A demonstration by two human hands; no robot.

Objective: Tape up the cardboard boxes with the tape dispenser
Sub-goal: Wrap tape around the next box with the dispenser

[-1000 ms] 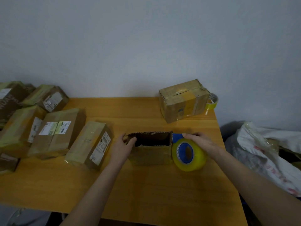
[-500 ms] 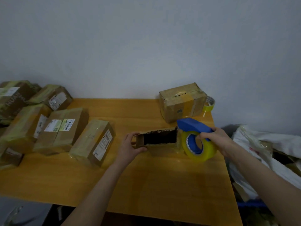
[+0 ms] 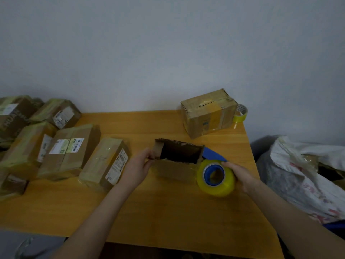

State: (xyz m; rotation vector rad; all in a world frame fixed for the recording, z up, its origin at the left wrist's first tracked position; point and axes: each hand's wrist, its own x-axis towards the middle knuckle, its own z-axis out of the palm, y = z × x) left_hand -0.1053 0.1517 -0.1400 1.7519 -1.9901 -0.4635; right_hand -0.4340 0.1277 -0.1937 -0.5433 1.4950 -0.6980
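Observation:
A small cardboard box (image 3: 175, 169) lies in the middle of the wooden table (image 3: 168, 212) with its top open and dark inside. My left hand (image 3: 137, 168) grips the box's left end flap. My right hand (image 3: 240, 173) holds the blue tape dispenser (image 3: 215, 175), loaded with a fat yellow tape roll, against the box's right end. The dispenser's blue blade guard points toward the box's far right corner.
A taped box (image 3: 208, 113) stands at the back right with a spare yellow tape roll (image 3: 240, 114) behind it. Several taped parcels (image 3: 69, 152) crowd the table's left side. Plastic bags (image 3: 302, 174) are heaped off the right edge.
The dispenser has dropped from above the box's right end to beside its right front corner. My left hand has shifted along the left flap, and the box has turned slightly.

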